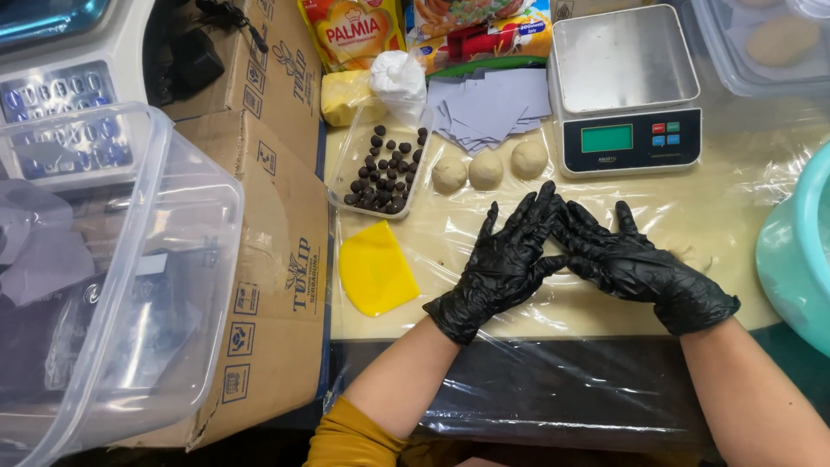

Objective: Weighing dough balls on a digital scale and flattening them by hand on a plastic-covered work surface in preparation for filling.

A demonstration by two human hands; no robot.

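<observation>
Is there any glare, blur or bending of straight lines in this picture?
In the head view, glare lies on the plastic sheet covering the table and on the clear container at the left; the black-gloved left hand and right hand shine but stay sharp; the carton edges bow near the frame's border, a wide-lens effect; shadows are soft.

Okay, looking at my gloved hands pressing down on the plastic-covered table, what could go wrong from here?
1. The left hand and right hand, in black gloves, press together on the clear plastic sheet; it looks wrinkled and could bunch or slide.
2. The three round pale dough balls sit just beyond the fingertips and might get nudged.
3. The flat yellow plastic scraper lies near the table edge and could slip off.
</observation>
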